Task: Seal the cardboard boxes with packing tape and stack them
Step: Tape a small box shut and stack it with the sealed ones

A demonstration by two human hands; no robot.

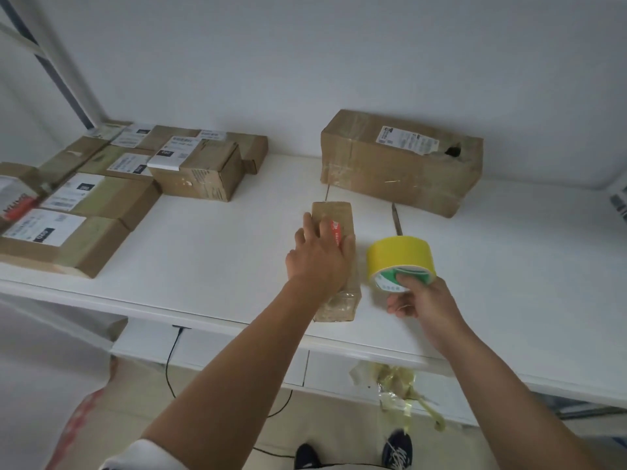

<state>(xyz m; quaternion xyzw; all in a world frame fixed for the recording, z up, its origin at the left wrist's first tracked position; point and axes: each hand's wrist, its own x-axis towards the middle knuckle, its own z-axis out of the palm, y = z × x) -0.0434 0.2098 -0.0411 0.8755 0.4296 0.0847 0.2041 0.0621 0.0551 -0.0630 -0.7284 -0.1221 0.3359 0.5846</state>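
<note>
A small narrow cardboard box (336,212) with a red label lies in the middle of the white table (220,252). My left hand (317,256) rests flat on top of it with fingers spread. Just to its right, my right hand (415,300) grips a roll of yellow packing tape (398,254), thumb inside the core, held just above the table. A larger taped box (400,164) with a shipping label lies behind, against the wall.
Several labelled cardboard boxes (112,184) lie packed together at the table's left. A thin dark tool (397,220) lies between the tape and the large box. Crumpled tape scraps (397,388) hang from the table's front edge. A cable (171,361) runs down below.
</note>
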